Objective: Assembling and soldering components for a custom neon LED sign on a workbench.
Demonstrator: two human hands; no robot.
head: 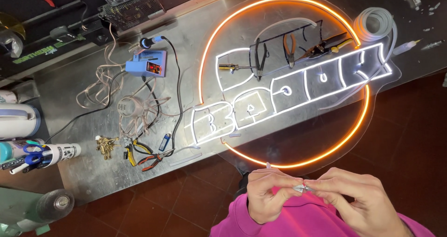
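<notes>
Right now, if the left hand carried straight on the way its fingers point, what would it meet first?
The left hand points right, across the body. It would meet the right hand almost at once: both already pinch the same small silvery piece between their fingertips. Nothing else lies between them.

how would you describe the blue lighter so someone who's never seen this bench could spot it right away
Start at the glowing round neon sign on the metal bench and go to its lower left edge. Just left of it, beside a black cable, lies the small blue lighter. The neighbouring pliers have yellow or red handles; it alone is a short blue stick.
</notes>
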